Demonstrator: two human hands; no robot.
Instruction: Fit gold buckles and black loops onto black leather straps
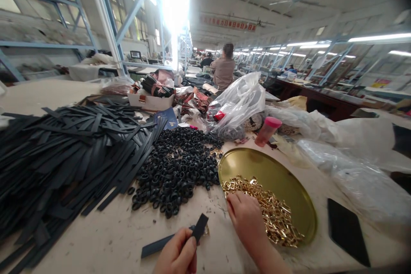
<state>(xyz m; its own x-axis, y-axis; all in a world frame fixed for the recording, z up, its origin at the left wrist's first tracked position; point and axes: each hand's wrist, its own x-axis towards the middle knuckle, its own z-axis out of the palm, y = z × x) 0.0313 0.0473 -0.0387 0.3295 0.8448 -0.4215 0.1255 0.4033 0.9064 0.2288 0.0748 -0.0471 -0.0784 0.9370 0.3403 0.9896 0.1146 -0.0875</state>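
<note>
My left hand (pixel 180 251) pinches a black strip (pixel 201 226) between thumb and fingers. One end sticks up past the thumb, and a black length (pixel 156 245) reaches out to the left behind the hand. A small gold metal piece (pixel 206 228) shows beside the strip. At the near left edge of a round gold tray (pixel 292 184), my right hand (pixel 245 216) has its fingers closed and turned down at a heap of gold metal clasps (pixel 278 218). Whatever its fingertips hold is hidden.
Small black loops (pixel 180 167) lie heaped beyond my left hand. A large pile of black strips (pixel 80 150) spreads over the left. Behind are a pink-lidded jar (pixel 269 130) and clear plastic bags (pixel 239 107). A black flat piece (pixel 347 230) lies right.
</note>
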